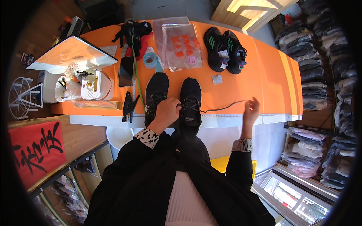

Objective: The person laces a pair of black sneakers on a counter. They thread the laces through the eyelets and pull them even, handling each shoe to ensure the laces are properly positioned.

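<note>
Two black sneakers with toes pointing away stand at the near edge of the orange-topped table. My left hand (168, 111) lies partly over the left sneaker (157, 87). Its thumb and forefinger pinch a short dark piece of lace at the inner side of the right sneaker (190, 93), whose tongue bears an Adidas label. A long black shoelace (223, 108) runs from that sneaker's outer side to my right hand (251, 108). The right fingers hold its far end, raised off to the right. The lace sags slightly near the shoe.
Another black pair with green stripes (224, 50) stands farther back, beside clear plastic bags (183, 46). To the left are blue tape (150, 60), a phone (126, 71), a black stapler (129, 106) and a mirror (73, 56). Bagged goods (311, 65) fill shelves at right.
</note>
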### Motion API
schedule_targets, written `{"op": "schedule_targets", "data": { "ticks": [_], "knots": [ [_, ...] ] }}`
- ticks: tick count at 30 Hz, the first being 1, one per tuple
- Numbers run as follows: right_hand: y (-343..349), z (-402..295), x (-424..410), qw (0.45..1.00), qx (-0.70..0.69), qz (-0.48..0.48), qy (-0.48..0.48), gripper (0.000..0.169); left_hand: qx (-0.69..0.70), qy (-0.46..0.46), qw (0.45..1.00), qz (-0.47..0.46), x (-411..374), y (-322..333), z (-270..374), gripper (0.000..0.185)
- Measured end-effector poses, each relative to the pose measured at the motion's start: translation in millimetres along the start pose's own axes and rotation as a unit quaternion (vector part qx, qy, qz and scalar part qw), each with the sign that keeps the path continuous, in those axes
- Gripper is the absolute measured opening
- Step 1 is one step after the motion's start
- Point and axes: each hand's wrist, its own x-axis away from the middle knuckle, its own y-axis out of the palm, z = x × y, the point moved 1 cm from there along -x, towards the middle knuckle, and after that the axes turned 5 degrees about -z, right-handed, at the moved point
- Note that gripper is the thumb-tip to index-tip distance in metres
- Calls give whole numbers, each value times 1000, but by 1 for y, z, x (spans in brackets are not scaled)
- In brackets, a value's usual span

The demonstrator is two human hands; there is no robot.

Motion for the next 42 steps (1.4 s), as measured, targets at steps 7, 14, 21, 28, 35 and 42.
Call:
{"op": "schedule_targets", "data": {
  "ticks": [7, 14, 21, 28, 35, 42],
  "knots": [
    [99, -93, 89, 934, -29, -288, -208, 18, -78, -61, 994, 39, -4, -109, 14, 8],
    [114, -84, 105, 937, -1, -272, -218, 8, -91, -135, 978, 132, 0, -150, 21, 17],
    [113, -86, 110, 901, 80, -217, -368, 6, -128, 78, 988, 46, 2, -53, 35, 17],
    [119, -85, 111, 939, 45, -190, -284, 11, 71, -105, 991, -44, -1, 14, 14, 14],
    [115, -81, 110, 961, -7, -215, -171, 19, 52, -33, 997, -43, -1, 8, 9, 11],
    [115, -91, 108, 937, 0, -215, -276, 13, 22, 44, 998, -32, 1, 3, 10, 8]
  ]
}}
